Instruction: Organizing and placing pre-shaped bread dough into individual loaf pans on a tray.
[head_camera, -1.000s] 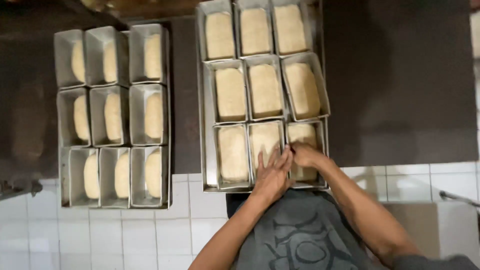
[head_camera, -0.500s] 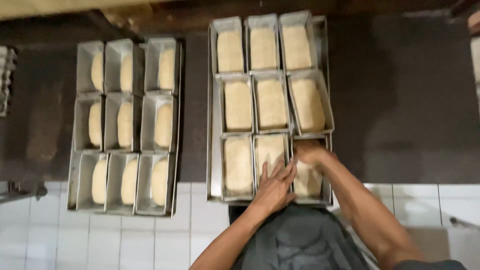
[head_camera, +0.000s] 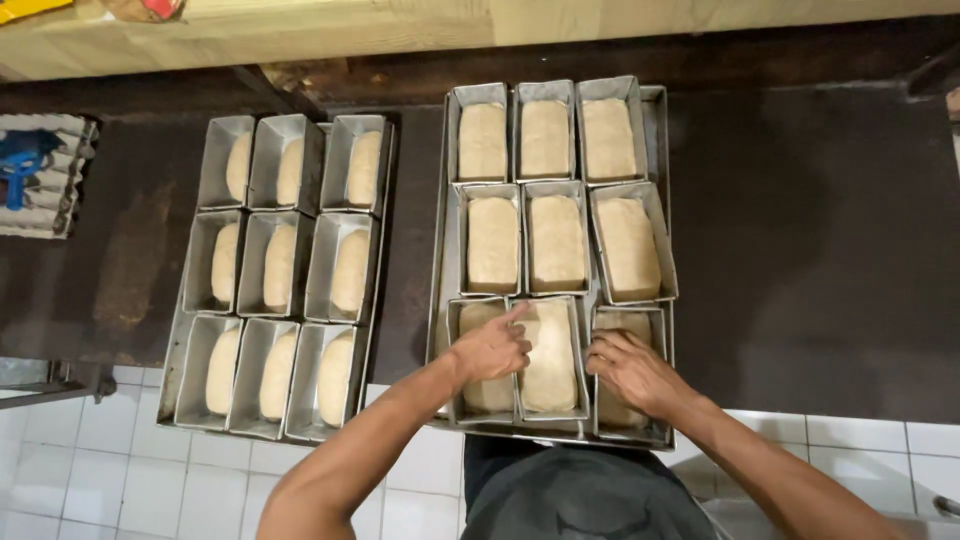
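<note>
Left hand (head_camera: 492, 347) loosely curled, forefinger out, resting on near-left dough pan (head_camera: 480, 358); right hand (head_camera: 632, 370) flat, seemingly pressing near-right pan (head_camera: 628, 375).

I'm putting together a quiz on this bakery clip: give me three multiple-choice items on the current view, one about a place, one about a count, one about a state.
1. Where is the right hand?
A. on the nearest right loaf tin of the right tray
B. on the left tray
C. on the wooden shelf

2. How many loaf tins sit on the left tray?
A. six
B. nine
C. twelve

3. What is the state of the tins on the right tray?
A. empty
B. covered with lids
C. filled with pale dough, uncovered

Answers:
1. A, its fingers rest on that tin at the near right corner.
2. B, three rows of three show.
3. C, dough is exposed in each; the left hand rests across the near tins.
</note>
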